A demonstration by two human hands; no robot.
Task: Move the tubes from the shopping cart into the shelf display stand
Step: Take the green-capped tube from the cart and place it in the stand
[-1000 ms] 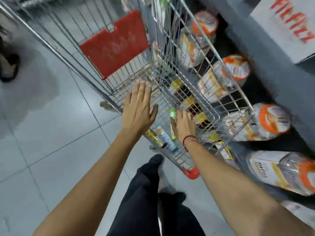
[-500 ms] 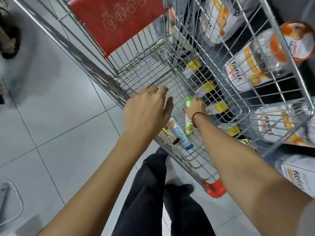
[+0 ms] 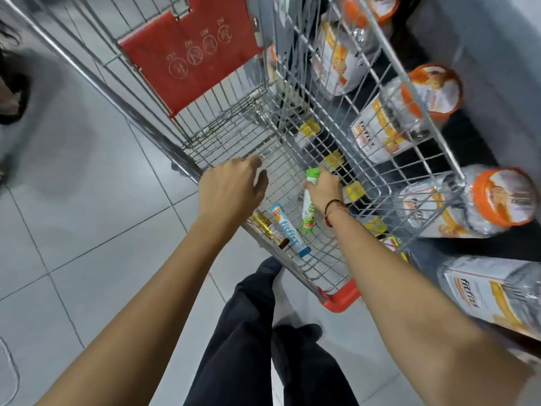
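low in the near end of the wire shopping cart [image 3: 292, 133], the right hand [image 3: 323, 191] wraps the slim green-capped white plastic tube [image 3: 308, 206] mid-body, likely light, stiff and slick, while the left hand [image 3: 231, 191] hovers loosely curled, empty.

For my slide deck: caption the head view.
Right hand grasps a green-capped white tube in the wire shopping cart; left hand hovers open above.

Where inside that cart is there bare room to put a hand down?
The cart floor lies bare from the red flap down to the left hand. It is crowded near the front edge: the gold tube, blue tube and green tube gripped by the right hand.
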